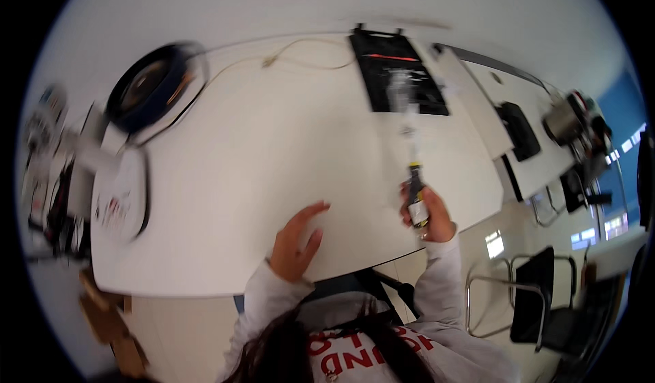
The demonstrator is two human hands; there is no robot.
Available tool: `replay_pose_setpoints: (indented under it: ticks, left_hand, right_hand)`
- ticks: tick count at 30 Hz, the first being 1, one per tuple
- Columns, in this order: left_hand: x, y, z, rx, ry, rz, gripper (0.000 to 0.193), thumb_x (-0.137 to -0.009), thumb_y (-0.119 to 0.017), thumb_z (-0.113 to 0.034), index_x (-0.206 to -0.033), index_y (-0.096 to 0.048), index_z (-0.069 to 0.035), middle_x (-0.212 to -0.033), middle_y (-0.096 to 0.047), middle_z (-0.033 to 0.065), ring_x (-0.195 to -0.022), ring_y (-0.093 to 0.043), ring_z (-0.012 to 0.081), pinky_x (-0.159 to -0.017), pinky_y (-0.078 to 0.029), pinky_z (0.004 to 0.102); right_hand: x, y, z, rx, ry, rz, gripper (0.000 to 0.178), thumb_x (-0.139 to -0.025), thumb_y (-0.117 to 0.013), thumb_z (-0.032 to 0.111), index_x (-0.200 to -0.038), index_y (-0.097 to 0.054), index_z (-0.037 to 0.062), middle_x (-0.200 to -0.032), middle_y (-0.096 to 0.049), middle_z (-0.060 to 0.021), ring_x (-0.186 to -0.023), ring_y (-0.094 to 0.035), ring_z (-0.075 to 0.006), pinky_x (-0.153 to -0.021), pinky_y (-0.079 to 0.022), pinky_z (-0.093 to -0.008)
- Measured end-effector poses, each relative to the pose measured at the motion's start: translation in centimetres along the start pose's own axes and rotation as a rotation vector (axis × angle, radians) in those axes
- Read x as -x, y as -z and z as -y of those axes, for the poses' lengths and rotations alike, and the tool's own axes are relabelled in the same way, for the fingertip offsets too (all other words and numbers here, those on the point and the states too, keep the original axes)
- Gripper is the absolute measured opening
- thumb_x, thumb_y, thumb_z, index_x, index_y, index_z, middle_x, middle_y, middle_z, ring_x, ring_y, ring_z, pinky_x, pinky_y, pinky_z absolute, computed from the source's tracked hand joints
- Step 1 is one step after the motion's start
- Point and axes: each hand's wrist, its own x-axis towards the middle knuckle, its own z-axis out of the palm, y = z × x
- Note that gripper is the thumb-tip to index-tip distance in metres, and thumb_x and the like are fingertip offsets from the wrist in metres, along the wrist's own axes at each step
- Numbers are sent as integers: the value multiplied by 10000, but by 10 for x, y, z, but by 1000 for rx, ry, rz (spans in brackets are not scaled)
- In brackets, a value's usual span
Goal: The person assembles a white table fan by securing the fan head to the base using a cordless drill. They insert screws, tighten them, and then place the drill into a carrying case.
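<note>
Above the right part of the white table, my right hand is closed round the black-and-yellow handle of a hand tool with a pale label. Its light shaft points away from me and is smeared by motion, so I cannot tell what kind of tip it has. Beyond it lies a flat black case with a red strip and a handle at its far edge. My left hand hovers near the front edge, thumb and fingers apart, holding nothing.
A dark blue round object stands at the back left, next to a cable. Farther forward is a white tray-like piece with a dark rim. A thin cord runs along the back. Chairs stand to the right.
</note>
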Motion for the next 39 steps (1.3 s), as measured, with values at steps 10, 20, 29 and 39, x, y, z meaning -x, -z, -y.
replay_pose_setpoints:
  ticks: [10, 20, 29, 39]
  left_hand:
    - [12, 72, 1, 1223, 73, -624, 383, -994, -420, -306, -1231, -455, -8, -1118, -565, 111, -1021, -561, 250, -921, -478, 435]
    - [28, 72, -3, 530, 173, -937, 293, -972, -522, -311, -988, -625, -38, -703, -544, -41, -571, -382, 1, -501, -276, 174]
    - [40, 87, 12, 312, 246, -836, 298, -974, -540, -238, -847, -613, 22, -647, -443, -80, -582, -323, 5, -516, -250, 199]
    - [34, 97, -5, 512, 52, -992, 332, -999, -480, -234, -711, -485, -68, -641, -371, -88, -584, -279, 12, -516, -231, 202]
  right_hand:
    - [15, -141, -90, -156, -462, 740, 549, -1004, -344, 434, -1333, -367, -5, -1006, -569, -106, -689, -518, -122, -522, -409, -226]
    - [20, -139, -87, 454, 93, 430, 547, -858, -631, 61, -1352, -398, 44, -1116, -558, -98, -900, -577, -158, -793, -485, -281]
    - [20, -144, -95, 603, -117, 553, 481, -841, -686, 171, -1237, -454, 27, -935, -553, -44, -720, -524, -95, -668, -439, -234]
    - [44, -181, -84, -67, -624, 649, 352, -981, -476, 360, -1147, -434, 52, -786, -477, -4, -511, -341, -32, -452, -281, -171]
